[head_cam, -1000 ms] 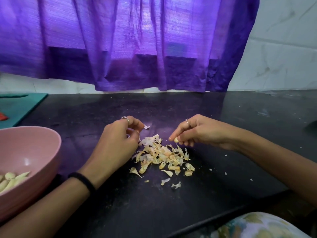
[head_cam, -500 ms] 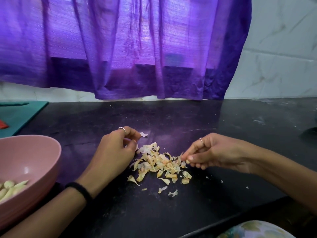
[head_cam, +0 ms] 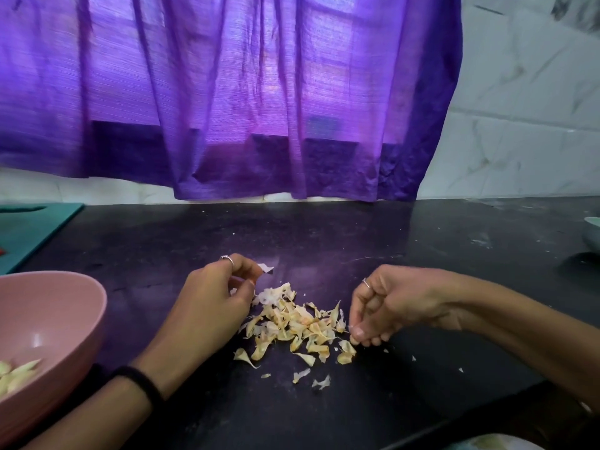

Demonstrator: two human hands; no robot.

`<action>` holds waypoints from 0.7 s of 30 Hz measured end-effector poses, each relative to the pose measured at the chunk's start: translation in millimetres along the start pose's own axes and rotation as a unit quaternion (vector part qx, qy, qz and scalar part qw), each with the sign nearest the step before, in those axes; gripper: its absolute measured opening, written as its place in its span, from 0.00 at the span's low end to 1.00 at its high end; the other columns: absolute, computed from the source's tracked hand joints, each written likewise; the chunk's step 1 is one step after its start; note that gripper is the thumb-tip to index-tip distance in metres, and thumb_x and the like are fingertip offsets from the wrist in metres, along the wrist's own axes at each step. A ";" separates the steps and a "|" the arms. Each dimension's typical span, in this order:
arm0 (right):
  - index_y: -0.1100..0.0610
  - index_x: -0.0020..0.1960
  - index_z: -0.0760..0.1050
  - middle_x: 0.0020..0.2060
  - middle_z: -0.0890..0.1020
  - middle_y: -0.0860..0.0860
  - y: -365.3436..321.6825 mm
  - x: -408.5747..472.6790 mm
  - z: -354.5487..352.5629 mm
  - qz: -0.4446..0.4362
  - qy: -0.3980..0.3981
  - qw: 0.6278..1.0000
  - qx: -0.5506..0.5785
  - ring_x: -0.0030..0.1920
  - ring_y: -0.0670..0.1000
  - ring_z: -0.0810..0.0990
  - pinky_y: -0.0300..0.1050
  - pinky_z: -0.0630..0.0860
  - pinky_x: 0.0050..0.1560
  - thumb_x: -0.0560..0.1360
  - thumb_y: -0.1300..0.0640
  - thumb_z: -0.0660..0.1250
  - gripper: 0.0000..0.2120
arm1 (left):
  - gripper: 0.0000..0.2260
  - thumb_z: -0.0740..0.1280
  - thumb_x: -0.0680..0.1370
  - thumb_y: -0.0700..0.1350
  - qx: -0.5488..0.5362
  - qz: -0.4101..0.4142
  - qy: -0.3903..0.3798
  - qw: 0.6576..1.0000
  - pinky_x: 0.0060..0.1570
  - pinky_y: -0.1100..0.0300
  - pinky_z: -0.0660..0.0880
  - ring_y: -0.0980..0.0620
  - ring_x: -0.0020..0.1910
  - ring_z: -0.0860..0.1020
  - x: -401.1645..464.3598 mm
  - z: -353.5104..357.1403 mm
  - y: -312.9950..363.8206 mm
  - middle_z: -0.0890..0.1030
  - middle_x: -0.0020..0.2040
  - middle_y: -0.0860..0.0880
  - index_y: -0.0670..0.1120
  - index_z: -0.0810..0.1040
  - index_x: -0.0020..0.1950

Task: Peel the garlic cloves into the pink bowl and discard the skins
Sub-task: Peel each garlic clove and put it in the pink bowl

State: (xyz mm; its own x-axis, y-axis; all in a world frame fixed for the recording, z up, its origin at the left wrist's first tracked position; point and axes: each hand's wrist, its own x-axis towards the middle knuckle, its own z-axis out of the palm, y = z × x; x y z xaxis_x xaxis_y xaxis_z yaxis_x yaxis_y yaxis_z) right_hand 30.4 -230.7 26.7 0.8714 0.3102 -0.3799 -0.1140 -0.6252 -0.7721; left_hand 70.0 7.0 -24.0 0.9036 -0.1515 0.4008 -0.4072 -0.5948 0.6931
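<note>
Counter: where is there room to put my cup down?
The black counter is bare between the skin pile and the purple curtain, and in front of the pile near the edge. It is crowded between the left hand and right hand, and by the pink bowl.

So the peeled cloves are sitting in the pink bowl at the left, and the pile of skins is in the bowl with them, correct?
Not quite. The peeled cloves do sit in the pink bowl at the left, but the pile of skins lies on the black counter, between the left hand and right hand, apart from the bowl. The head view shows it.
</note>
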 end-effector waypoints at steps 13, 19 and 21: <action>0.68 0.39 0.79 0.31 0.83 0.54 -14.2 -4.0 -24.3 -0.029 0.027 0.999 0.008 0.28 0.45 0.79 0.33 0.75 0.30 0.71 0.75 0.66 0.07 | 0.10 0.63 0.77 0.37 0.001 0.011 0.001 1.000 0.36 0.77 0.69 0.63 0.43 0.77 -1.1 0.4 1.8 0.81 0.41 0.55 0.52 0.79 0.46; 0.64 0.37 0.79 0.31 0.83 0.55 -10.6 10.7 -15.8 0.016 0.002 0.999 -0.050 0.28 0.45 0.79 0.32 0.74 0.29 0.72 0.75 0.66 0.09 | 0.09 0.63 0.78 0.38 0.001 0.010 -0.004 1.000 0.35 0.77 0.68 0.64 0.43 0.76 -2.6 -0.5 4.4 0.81 0.42 0.55 0.51 0.79 0.47; 0.67 0.38 0.79 0.32 0.83 0.55 -14.8 7.9 -20.4 -0.007 0.008 1.000 -0.010 0.28 0.45 0.79 0.32 0.73 0.29 0.72 0.75 0.65 0.08 | 0.08 0.63 0.78 0.39 -0.003 0.013 0.000 1.000 0.35 0.75 0.69 0.64 0.44 0.76 -2.5 -1.4 4.8 0.81 0.43 0.55 0.52 0.79 0.48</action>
State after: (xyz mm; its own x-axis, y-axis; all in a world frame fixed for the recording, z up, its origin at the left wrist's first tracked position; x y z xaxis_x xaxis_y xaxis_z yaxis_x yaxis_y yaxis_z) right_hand 48.7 -233.7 45.5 0.8809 0.3070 -0.3603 -0.0919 -0.6358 -0.7664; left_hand 65.6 5.6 -20.9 0.8930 -0.1669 0.4179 -0.4307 -0.5858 0.6866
